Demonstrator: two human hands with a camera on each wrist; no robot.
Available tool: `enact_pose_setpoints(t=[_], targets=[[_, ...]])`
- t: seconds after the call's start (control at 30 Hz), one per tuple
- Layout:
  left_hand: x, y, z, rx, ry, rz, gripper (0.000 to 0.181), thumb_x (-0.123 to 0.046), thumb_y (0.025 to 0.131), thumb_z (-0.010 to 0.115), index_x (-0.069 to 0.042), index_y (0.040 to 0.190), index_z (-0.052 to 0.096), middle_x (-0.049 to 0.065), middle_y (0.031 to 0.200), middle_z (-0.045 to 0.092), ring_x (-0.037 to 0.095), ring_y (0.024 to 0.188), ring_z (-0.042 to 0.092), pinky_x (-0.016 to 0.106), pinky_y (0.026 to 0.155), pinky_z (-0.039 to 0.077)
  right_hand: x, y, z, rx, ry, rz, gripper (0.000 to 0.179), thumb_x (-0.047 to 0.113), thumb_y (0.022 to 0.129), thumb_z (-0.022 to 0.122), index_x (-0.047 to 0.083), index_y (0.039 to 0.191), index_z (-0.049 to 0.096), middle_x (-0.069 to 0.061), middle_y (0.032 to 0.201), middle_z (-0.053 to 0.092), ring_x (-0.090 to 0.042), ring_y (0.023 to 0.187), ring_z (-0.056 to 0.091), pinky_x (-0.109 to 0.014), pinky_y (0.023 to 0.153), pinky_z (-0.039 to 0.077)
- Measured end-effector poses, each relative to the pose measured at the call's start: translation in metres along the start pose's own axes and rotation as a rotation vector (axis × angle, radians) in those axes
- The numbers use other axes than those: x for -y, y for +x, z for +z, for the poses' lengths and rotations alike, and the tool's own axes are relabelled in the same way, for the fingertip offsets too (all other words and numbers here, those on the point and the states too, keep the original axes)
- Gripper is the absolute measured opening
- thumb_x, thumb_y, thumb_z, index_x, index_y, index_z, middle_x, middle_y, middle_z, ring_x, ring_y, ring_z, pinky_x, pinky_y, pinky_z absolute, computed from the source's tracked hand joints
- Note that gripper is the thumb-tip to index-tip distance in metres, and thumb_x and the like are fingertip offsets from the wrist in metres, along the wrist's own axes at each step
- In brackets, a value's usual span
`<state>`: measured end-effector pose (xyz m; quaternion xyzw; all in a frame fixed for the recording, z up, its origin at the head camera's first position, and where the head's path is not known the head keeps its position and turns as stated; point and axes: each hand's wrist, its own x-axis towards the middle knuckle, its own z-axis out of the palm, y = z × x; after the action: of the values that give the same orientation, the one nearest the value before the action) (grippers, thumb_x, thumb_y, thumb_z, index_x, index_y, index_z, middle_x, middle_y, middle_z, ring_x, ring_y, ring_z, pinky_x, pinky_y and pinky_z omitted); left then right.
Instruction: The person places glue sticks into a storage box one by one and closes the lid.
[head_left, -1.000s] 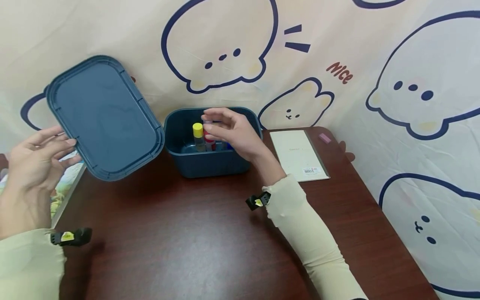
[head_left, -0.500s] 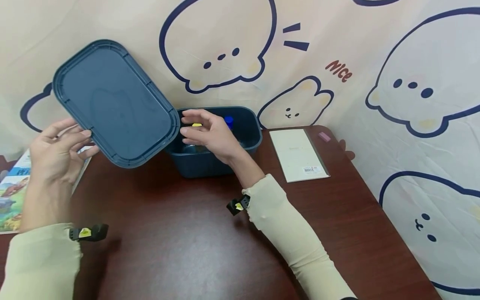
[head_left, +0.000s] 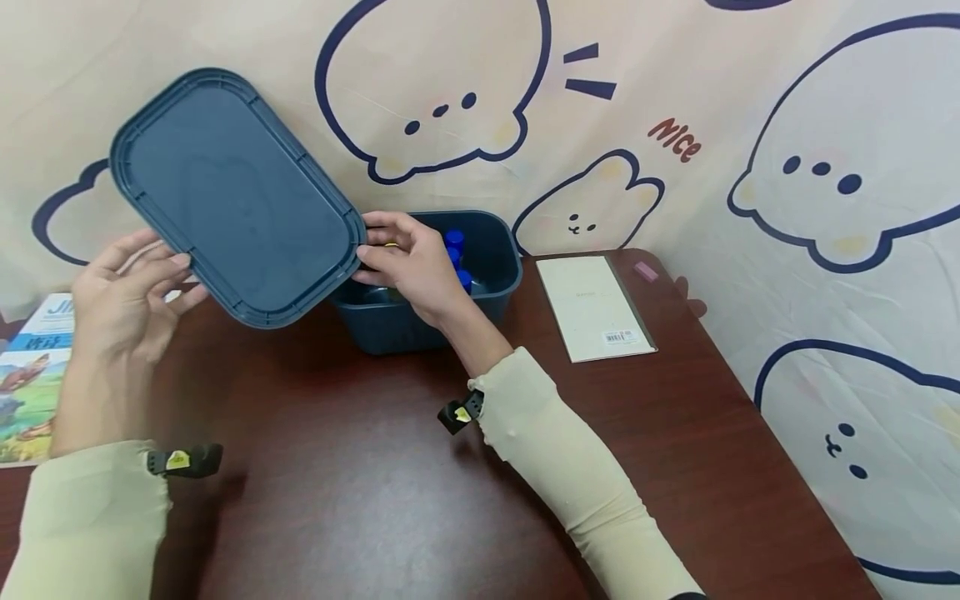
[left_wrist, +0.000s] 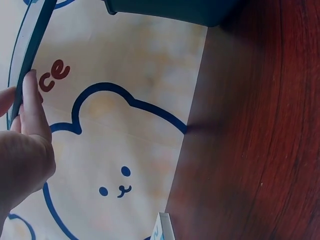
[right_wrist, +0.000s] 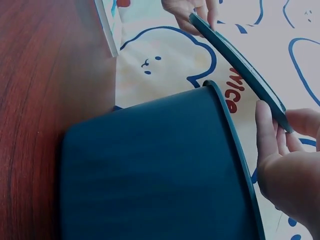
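Note:
A dark blue plastic lid (head_left: 240, 200) is held up at a slant, left of and partly over the matching storage bin (head_left: 397, 332). My left hand (head_left: 123, 296) grips its lower left edge; in the left wrist view the fingers and thumb lie on either side of the lid (left_wrist: 36, 42). At the right corner, my right hand (head_left: 420, 275) pinches the rim above the bin, as the right wrist view also shows for the lid (right_wrist: 245, 75). Inside the bin stand several bottles with blue caps (head_left: 454, 240). A bit of yellow cap shows behind my right fingers; the rest is hidden.
On the brown table (head_left: 360, 483), a cream notebook (head_left: 592, 308) lies right of the bin, with a small pink block (head_left: 646, 272) near the back edge. A colourful book (head_left: 33, 392) lies at far left. Printed cloth (head_left: 585, 108) hangs behind.
The lid has moved right and up with my left hand. My right hand has shifted left from over the bottles and taken hold of the lid's right corner, uncovering the blue caps.

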<state>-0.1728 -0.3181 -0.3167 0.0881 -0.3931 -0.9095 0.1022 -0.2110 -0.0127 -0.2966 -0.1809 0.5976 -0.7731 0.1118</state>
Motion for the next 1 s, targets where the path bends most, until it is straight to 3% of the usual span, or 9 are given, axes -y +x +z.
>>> enact_pose_setpoints(t=[0.17, 0.37, 0.63, 0.9, 1.0], targets=[[-0.002, 0.006, 0.003, 0.045, 0.002, 0.004, 0.042, 0.02, 0.088, 0.063, -0.004, 0.122, 0.063, 0.017, 0.096, 0.074, 0.031, 0.073, 0.073, 0.044, 0.057, 0.061, 0.004, -0.002, -0.002, -0.006, 0.002, -0.014, 0.036, -0.008, 0.098, 0.06, -0.003, 0.133, 0.058, -0.017, 0.11, 0.063, -0.021, 0.091, 0.07, -0.039, 0.082, 0.06], [-0.019, 0.02, 0.007, 0.076, 0.106, 0.054, 0.042, 0.019, 0.089, 0.064, -0.004, 0.124, 0.065, 0.015, 0.096, 0.076, 0.027, 0.075, 0.074, 0.039, 0.056, 0.061, 0.009, -0.005, -0.005, 0.007, -0.01, -0.07, 0.036, -0.01, 0.097, 0.059, -0.007, 0.133, 0.057, -0.016, 0.107, 0.064, -0.018, 0.086, 0.069, -0.037, 0.079, 0.06], [-0.044, 0.034, 0.013, 0.015, 0.232, 0.11, 0.045, 0.011, 0.089, 0.071, -0.01, 0.127, 0.064, 0.008, 0.108, 0.075, 0.021, 0.075, 0.074, 0.035, 0.054, 0.06, 0.014, -0.007, -0.01, 0.024, -0.038, -0.066, 0.036, -0.009, 0.098, 0.059, -0.007, 0.134, 0.057, -0.015, 0.108, 0.064, -0.018, 0.088, 0.069, -0.038, 0.079, 0.06], [-0.042, 0.035, 0.025, 0.006, 0.273, 0.139, 0.043, 0.005, 0.088, 0.075, -0.009, 0.127, 0.067, 0.008, 0.106, 0.073, 0.022, 0.076, 0.073, 0.038, 0.051, 0.059, 0.028, -0.011, -0.012, 0.008, -0.156, -0.195, 0.034, -0.005, 0.099, 0.059, -0.006, 0.133, 0.06, -0.018, 0.109, 0.066, -0.024, 0.088, 0.066, -0.042, 0.082, 0.06], [-0.039, 0.033, 0.03, 0.012, 0.272, 0.166, 0.044, 0.004, 0.087, 0.077, -0.008, 0.128, 0.066, 0.009, 0.103, 0.074, 0.023, 0.077, 0.074, 0.039, 0.052, 0.059, 0.037, -0.014, -0.01, 0.009, -0.223, -0.25, 0.035, -0.004, 0.1, 0.058, -0.004, 0.134, 0.06, -0.018, 0.112, 0.067, -0.026, 0.094, 0.064, -0.038, 0.084, 0.059]])
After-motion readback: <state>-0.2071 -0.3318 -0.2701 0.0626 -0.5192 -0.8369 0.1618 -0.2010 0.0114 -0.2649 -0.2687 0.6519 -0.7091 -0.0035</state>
